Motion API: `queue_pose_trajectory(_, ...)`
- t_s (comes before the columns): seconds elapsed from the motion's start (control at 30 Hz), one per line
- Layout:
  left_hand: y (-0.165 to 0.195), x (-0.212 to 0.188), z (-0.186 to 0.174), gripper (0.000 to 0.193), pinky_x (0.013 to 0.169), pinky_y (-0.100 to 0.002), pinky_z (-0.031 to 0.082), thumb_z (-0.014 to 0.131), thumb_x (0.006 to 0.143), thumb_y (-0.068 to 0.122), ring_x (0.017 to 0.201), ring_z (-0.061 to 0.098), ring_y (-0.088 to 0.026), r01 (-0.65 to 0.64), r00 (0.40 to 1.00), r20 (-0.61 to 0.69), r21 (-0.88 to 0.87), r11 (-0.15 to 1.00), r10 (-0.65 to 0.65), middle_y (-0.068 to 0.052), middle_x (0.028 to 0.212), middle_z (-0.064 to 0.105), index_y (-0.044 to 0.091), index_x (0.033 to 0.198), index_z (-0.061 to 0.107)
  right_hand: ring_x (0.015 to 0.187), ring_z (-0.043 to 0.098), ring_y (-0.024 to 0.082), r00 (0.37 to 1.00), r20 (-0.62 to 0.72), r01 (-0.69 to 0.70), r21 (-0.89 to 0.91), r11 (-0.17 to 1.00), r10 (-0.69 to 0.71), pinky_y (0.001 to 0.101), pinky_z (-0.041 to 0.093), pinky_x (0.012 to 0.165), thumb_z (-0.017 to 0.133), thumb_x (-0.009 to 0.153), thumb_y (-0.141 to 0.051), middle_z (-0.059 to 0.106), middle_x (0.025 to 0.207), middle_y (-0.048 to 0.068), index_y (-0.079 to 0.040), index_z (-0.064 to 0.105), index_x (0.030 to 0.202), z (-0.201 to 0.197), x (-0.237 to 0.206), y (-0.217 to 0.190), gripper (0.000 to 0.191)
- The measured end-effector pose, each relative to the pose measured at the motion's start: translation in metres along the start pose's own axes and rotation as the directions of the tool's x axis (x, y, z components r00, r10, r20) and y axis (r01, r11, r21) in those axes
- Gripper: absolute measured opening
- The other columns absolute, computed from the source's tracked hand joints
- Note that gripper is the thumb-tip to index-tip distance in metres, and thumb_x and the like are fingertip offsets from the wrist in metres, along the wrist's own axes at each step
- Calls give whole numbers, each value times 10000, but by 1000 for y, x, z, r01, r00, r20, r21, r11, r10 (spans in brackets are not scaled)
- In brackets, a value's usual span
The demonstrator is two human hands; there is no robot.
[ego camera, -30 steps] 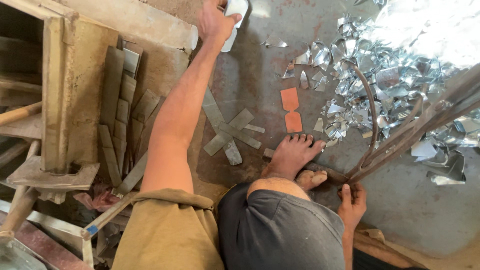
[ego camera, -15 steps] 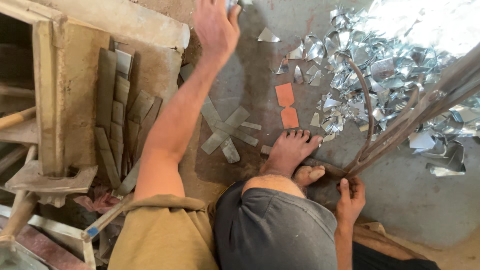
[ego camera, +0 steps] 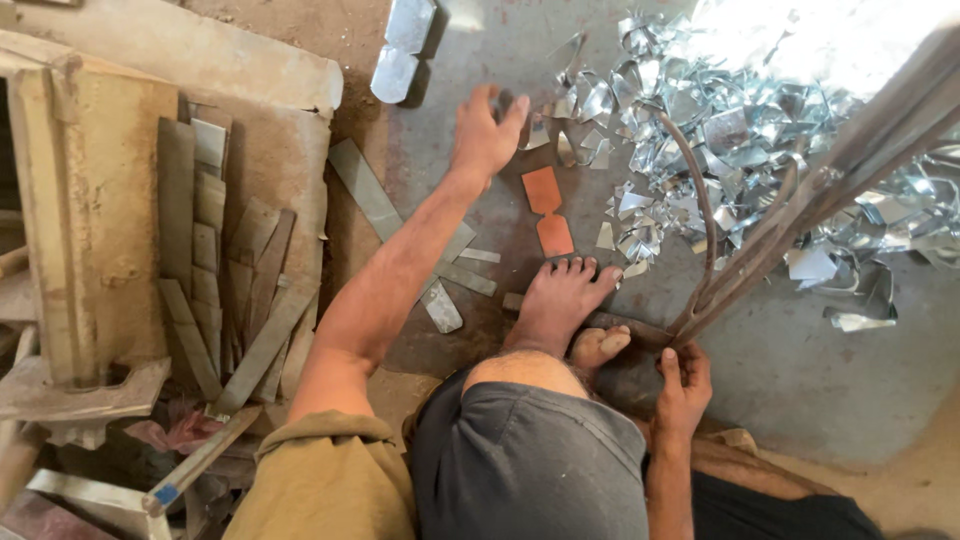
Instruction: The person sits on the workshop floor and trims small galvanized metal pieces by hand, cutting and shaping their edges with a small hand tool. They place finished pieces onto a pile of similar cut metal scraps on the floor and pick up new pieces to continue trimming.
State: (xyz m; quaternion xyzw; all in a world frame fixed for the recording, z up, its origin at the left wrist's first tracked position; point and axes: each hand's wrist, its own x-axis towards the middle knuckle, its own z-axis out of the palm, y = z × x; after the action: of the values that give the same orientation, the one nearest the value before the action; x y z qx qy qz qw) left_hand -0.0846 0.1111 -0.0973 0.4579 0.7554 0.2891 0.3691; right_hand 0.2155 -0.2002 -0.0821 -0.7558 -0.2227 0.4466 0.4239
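My left hand point(ego camera: 487, 135) reaches forward over the concrete floor with its fingers spread and nothing in it. It hovers just above two flat orange pieces point(ego camera: 547, 210). A shiny bent metal piece point(ego camera: 404, 50) lies on the floor beyond the hand, to its left. My right hand point(ego camera: 683, 385) is closed around the lower end of long rusty metal bars point(ego camera: 770, 230) that slant up to the right. My bare foot point(ego camera: 560, 300) rests on the floor between the two hands.
A heap of shiny sheet-metal offcuts point(ego camera: 720, 130) covers the floor at upper right. Grey metal strips point(ego camera: 365, 190) lie under my left arm. A wooden frame point(ego camera: 90, 200) at left holds several more strips point(ego camera: 210, 220).
My left hand has let go of the shiny metal piece it held at the far edge. It has drawn back toward the orange pieces. The right hand stays on the bars.
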Motion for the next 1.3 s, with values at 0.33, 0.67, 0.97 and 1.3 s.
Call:
queue_pose_trajectory(0.33, 20, -39, 13, 319, 820, -357, 588, 620, 1020, 199, 990, 703, -254, -345, 938, -18, -156, 926, 346, -86, 1206, 672, 121, 1328, 641, 952, 594, 138, 1000, 12, -14, -28, 1000, 15, 297, 510, 860, 701, 1037, -164, 651, 1113, 71, 24, 620, 1316, 4, -5, -14, 346)
queue_pose_trajectory(0.67, -31, -102, 16, 204, 1067, -540, 396, 656, 839, 199, 1214, 541, -277, -900, 416, 573, 370, 230, 707, -65, 1146, 647, 174, 1041, 669, 955, 597, 140, 986, 159, -52, -39, 998, 57, 305, 528, 812, 689, 1056, -237, 656, 1193, 93, 24, 531, 1456, -13, 26, -4, 503)
queue_pose_trajectory(0.97, -38, -105, -82, 227, 835, -306, 553, 644, 1008, 16, 929, 624, -106, -115, 993, -66, -780, 615, 102, 4, 1028, 649, 28, 1231, 607, 973, 597, 155, 990, 97, -88, -140, 986, 102, 316, 524, 828, 699, 1046, -232, 650, 1207, 103, 22, 526, 1458, -39, 81, -18, 515)
queue_pose_trajectory(1.3, -104, -199, -88, 719, 838, -507, 481, 845, 725, 344, 1034, 626, -412, -276, 961, 27, 209, 938, 276, -205, 1126, 640, 17, 1284, 533, 993, 598, 171, 996, -67, 42, -229, 973, -59, 329, 521, 846, 710, 1035, -228, 643, 1222, 114, 20, 522, 1461, -76, 107, -53, 528)
